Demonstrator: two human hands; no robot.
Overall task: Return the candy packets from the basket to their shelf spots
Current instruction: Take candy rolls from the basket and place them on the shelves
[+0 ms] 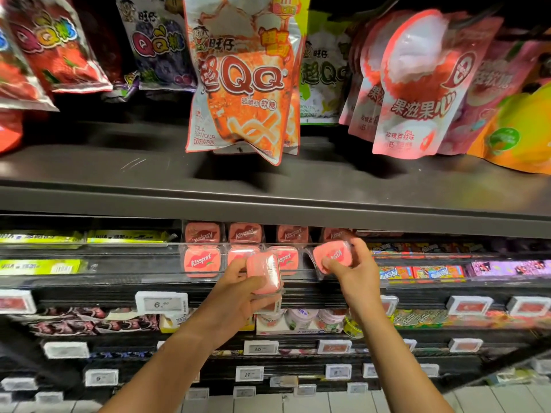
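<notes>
Your right hand (348, 265) pinches a pink Kissport tin (329, 255) by its right end, its printed face tilted toward you, right at the mouth of the rightmost slot in the clear display tray (301, 245); that slot lies straight ahead and slightly up from your fingers, so this hand is the nearer one to a shelf spot. Your left hand (238, 289) grips a second pink tin (264, 272) turned on edge, long axis roughly upright, held just in front of the lower row of Kissport tins (201, 261) and overlapping the middle ones. You have little headroom: the dark shelf lip (268, 217) sits close above the upper row, and the tray's clear front rail crosses between the rows. The slots look tight side to side, so you probably need each tin level and face-out before it slides in. The basket is out of view.
</notes>
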